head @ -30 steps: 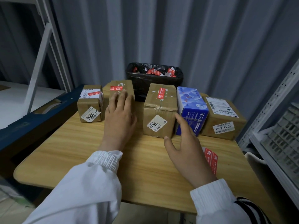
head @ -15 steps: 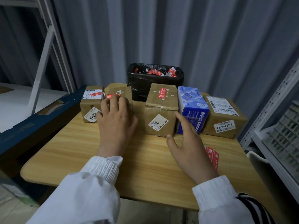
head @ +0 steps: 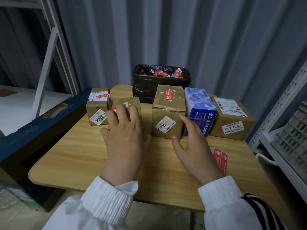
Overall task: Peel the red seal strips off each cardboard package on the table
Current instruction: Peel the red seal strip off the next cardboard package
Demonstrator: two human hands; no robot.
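The left hand (head: pixel 123 138) lies flat, fingers nearly straight, on the small cardboard package (head: pixel 131 102) at the bench's (head: pixel 74 155) 11 o'clock, its fingertips touching that package's red seal strip (head: pixel 114 109). The right hand (head: pixel 196 150) is released, fingers spread, grasping nothing, at 5 o'clock of the taller package (head: pixel 167 117), whose top strip (head: pixel 168 96) is in place. A loose red strip (head: pixel 221 158) lies at the right hand's 3 o'clock.

A low package (head: pixel 131 102) lies under the left hand (head: pixel 124 143), a tall package (head: pixel 167 123) left of the right hand (head: pixel 197 150), a bin (head: pixel 149 90) behind.
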